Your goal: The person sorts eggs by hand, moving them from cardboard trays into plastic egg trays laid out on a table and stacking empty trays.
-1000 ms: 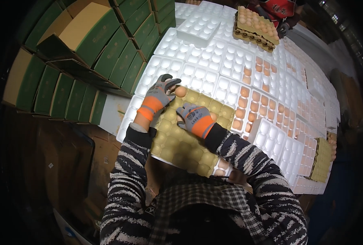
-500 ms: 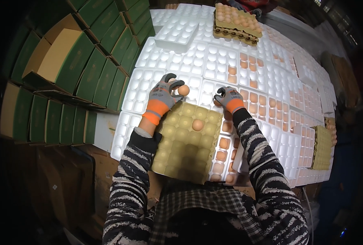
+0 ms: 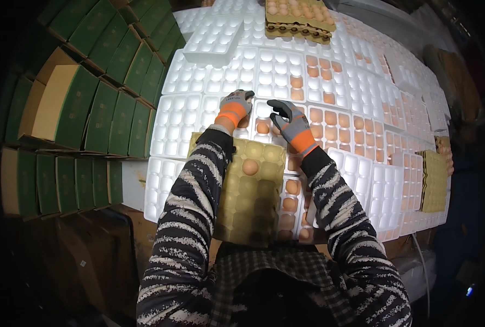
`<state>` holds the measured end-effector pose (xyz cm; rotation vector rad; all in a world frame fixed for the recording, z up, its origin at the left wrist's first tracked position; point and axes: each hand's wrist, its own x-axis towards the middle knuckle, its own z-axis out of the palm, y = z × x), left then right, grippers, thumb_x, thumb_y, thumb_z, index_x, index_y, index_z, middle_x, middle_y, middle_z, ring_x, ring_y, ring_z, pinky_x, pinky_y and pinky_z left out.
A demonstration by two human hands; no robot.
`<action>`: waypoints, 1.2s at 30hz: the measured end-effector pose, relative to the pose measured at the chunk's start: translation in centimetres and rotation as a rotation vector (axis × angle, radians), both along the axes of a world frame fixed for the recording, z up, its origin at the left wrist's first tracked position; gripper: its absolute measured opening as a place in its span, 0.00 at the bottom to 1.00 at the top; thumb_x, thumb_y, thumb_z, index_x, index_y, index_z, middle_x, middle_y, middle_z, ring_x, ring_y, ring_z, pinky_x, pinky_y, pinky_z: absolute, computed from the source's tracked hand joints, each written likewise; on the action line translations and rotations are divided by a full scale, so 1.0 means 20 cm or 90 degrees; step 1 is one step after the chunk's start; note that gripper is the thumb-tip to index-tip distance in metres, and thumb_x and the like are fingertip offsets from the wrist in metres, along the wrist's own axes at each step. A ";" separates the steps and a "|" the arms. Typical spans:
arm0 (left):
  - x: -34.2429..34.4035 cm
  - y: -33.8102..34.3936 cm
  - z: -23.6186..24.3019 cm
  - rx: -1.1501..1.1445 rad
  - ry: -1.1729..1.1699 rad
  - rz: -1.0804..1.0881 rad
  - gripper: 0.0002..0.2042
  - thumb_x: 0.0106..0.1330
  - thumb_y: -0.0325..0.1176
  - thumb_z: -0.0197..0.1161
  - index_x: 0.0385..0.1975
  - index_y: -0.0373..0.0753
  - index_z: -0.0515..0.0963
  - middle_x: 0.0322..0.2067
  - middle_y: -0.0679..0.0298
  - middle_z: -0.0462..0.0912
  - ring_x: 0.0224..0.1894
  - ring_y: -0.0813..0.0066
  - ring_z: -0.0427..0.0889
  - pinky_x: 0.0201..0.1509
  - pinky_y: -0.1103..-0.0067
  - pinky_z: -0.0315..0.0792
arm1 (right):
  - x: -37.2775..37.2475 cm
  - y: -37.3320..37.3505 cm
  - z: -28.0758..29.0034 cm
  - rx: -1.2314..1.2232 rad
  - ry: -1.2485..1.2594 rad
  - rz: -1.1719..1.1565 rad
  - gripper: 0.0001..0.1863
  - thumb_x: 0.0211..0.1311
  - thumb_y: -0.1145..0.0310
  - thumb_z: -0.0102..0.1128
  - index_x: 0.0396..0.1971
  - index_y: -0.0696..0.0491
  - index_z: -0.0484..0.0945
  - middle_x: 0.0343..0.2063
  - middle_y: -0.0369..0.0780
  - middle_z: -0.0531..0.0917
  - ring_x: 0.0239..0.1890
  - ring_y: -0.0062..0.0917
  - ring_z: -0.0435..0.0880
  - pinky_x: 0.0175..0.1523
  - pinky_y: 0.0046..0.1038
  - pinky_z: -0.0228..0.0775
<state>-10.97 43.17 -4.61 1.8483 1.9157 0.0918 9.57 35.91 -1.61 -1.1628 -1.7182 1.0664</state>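
My left hand, in a grey and orange glove, is over a white moulded egg tray, its fingers curled inward. Whatever lies inside its grip is hidden from here. Just below that hand an egg shows partly. Another brown egg rests in a cup between my hands. Close to its right, my right hand has its thumb and fingers apart with nothing between them. A yellowish pulp egg tray lies nearest my body, holding a single egg.
Green cartons are stacked along the left, one with its flap up. Stacked pulp trays of eggs stand at the far side. White trays with rows of eggs spread right, towards more pulp trays.
The egg at my left fingertips is no longer visible there; eggs now show in the white tray between my hands. My right hand moved left and opened. The whole view shifted slightly.
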 end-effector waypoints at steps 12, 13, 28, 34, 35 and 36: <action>0.30 0.08 -0.25 0.063 -0.096 -0.277 0.23 0.68 0.43 0.57 0.64 0.54 0.71 0.62 0.55 0.71 0.63 0.49 0.70 0.67 0.63 0.67 | -0.15 -0.54 0.12 0.140 -0.548 0.248 0.29 0.53 0.52 0.70 0.54 0.45 0.75 0.47 0.38 0.77 0.51 0.37 0.79 0.53 0.36 0.75; 0.24 0.08 -0.27 0.091 -0.146 -0.276 0.23 0.68 0.44 0.57 0.64 0.53 0.71 0.63 0.55 0.71 0.64 0.48 0.69 0.68 0.63 0.67 | -0.15 -0.55 0.13 0.151 -0.486 0.234 0.26 0.52 0.55 0.71 0.51 0.46 0.76 0.46 0.39 0.79 0.51 0.37 0.79 0.54 0.36 0.74; -0.51 -0.93 0.30 0.205 -0.235 0.088 0.29 0.69 0.35 0.63 0.68 0.34 0.65 0.67 0.53 0.68 0.68 0.59 0.67 0.72 0.72 0.59 | 0.93 -0.75 0.44 -0.218 0.386 -0.089 0.27 0.67 0.73 0.62 0.64 0.59 0.66 0.54 0.43 0.79 0.52 0.27 0.83 0.58 0.27 0.78; -0.65 -1.25 0.00 0.009 -0.292 0.213 0.36 0.70 0.36 0.60 0.75 0.39 0.52 0.69 0.47 0.65 0.67 0.56 0.68 0.69 0.70 0.62 | 1.67 -0.90 0.38 -0.066 0.336 -0.339 0.22 0.68 0.79 0.60 0.60 0.60 0.68 0.52 0.47 0.80 0.49 0.26 0.85 0.54 0.27 0.78; -0.59 -1.24 0.07 -0.012 -0.243 0.221 0.36 0.71 0.35 0.58 0.76 0.38 0.50 0.70 0.47 0.62 0.68 0.56 0.67 0.70 0.70 0.62 | 1.82 -0.91 0.37 0.100 0.001 -0.396 0.22 0.68 0.77 0.61 0.59 0.62 0.69 0.48 0.44 0.82 0.49 0.24 0.84 0.54 0.26 0.77; -0.55 -1.24 0.09 -0.032 -0.192 0.231 0.36 0.72 0.34 0.57 0.76 0.38 0.48 0.72 0.48 0.59 0.69 0.56 0.67 0.71 0.71 0.61 | 2.01 -0.91 0.30 0.112 0.057 -0.436 0.20 0.68 0.76 0.62 0.58 0.61 0.71 0.48 0.42 0.82 0.47 0.23 0.83 0.54 0.25 0.76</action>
